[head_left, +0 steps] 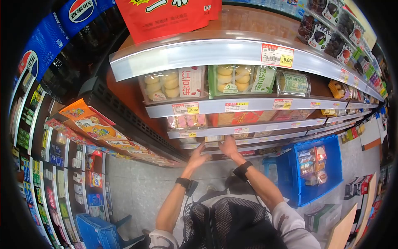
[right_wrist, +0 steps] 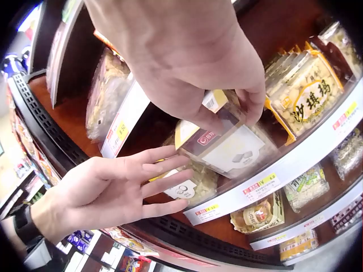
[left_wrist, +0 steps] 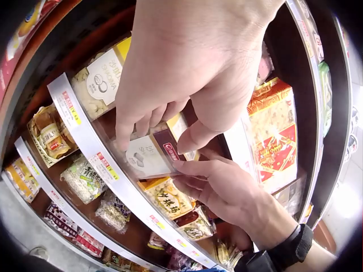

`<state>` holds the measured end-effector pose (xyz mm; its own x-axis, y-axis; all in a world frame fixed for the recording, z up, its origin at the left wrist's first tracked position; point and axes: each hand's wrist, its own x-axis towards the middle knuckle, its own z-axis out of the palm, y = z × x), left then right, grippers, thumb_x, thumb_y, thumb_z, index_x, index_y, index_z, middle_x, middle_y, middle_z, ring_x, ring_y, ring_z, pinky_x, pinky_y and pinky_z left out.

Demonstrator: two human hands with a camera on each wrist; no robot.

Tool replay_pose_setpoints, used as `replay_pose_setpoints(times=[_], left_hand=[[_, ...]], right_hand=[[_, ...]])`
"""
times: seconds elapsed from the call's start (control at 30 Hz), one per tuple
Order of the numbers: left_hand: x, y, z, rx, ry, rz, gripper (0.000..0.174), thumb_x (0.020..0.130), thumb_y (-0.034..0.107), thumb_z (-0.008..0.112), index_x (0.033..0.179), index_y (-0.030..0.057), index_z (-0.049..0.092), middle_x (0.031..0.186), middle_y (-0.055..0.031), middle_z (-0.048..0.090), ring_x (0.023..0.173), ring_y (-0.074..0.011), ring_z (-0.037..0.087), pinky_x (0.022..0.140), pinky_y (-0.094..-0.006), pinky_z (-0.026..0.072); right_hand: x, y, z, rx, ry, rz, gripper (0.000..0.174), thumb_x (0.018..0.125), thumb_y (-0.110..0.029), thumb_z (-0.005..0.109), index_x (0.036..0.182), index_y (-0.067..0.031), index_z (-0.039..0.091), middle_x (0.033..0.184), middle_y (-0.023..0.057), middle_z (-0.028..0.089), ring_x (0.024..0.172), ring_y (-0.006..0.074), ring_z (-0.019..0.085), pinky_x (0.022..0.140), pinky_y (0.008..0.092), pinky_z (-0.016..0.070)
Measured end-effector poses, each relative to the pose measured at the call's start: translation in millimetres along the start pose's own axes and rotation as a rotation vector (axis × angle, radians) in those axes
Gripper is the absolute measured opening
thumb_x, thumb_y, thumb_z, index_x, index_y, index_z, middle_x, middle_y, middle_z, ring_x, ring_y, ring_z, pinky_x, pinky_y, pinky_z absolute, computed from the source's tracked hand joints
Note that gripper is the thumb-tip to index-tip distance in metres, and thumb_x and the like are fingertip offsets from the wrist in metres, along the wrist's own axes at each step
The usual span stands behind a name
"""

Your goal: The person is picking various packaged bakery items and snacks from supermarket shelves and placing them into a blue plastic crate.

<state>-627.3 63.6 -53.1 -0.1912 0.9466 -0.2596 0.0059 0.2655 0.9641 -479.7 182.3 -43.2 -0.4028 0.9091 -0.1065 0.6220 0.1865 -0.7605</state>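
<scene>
On a low shelf lies a clear snack package (right_wrist: 238,150) with a white label, a maroon band and a yellow end. My right hand (right_wrist: 193,62) comes down over it and grips it between thumb and fingers. The left hand (right_wrist: 119,184) is at the package's left end, palm showing and fingers stretched out. Beneath those fingers is a similar yellow-edged snack package (right_wrist: 195,184). Orange-edged snack packs (right_wrist: 306,93) stand in a row on the other side. In the head view, both hands are low in front of the shelving.
A blue crate (head_left: 286,182) holding several wrapped snacks stands at my right. To the left are an orange-bagged side rack (head_left: 93,124) and a blue stool (head_left: 97,230). A shelf lip with price tags (right_wrist: 258,187) runs in front of the packages. Boxed pastries (head_left: 240,81) fill higher shelves.
</scene>
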Motion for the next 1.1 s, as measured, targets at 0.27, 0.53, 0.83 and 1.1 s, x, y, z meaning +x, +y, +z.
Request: replay_pose_setpoints(times=[0.27,0.53,0.83,1.1], left_hand=[[7.3,5.0,-2.9,0.038,-0.003,-0.026,0.075,0.079,0.008,0.063,0.145,0.0009,0.028,0.14,-0.0253,0.041,0.132,-0.0302,0.039,0.101,-0.0361,0.0389],[-5.1,17.1,-3.5,-0.018,-0.007,0.025,0.068,0.08,0.005,0.062,0.142,0.0021,0.035,0.132,-0.0222,0.05,0.126,-0.0287,0.046,0.097,-0.0353,0.0432],[-1.9,-52.2,-11.8,-0.178,0.074,-0.111,0.056,0.08,-0.007,0.048,0.135,0.0021,0.042,0.133,-0.013,0.049,0.122,-0.0242,0.048,0.095,-0.0309,0.0429],[-26.3,-95.8,29.2,0.404,-0.094,0.08,0.098,0.063,-0.01,0.064,0.148,0.0118,0.02,0.149,-0.0175,0.029,0.138,-0.0298,0.029,0.113,-0.0353,0.0246]], right_hand=[[8.7,4.7,-6.3,-0.034,0.002,-0.066,0.043,0.073,-0.008,0.069,0.11,0.0057,0.054,0.105,0.0292,0.06,0.102,0.0457,0.055,0.087,0.0463,0.0465],[1.4,19.4,-12.7,0.004,0.023,-0.178,0.043,0.072,-0.01,0.071,0.109,0.0037,0.056,0.101,0.0246,0.064,0.096,0.0421,0.06,0.082,0.0445,0.0491],[-47.0,-1.4,-49.1,0.122,-0.112,-0.079,0.063,0.075,-0.004,0.069,0.131,-0.0018,0.039,0.104,0.0207,0.066,0.098,0.0328,0.065,0.081,0.0392,0.0517],[-120.8,26.8,-71.7,0.28,-0.174,0.023,0.065,0.076,0.004,0.069,0.132,-0.0038,0.037,0.103,0.0191,0.066,0.096,0.023,0.066,0.083,0.0333,0.0542]])
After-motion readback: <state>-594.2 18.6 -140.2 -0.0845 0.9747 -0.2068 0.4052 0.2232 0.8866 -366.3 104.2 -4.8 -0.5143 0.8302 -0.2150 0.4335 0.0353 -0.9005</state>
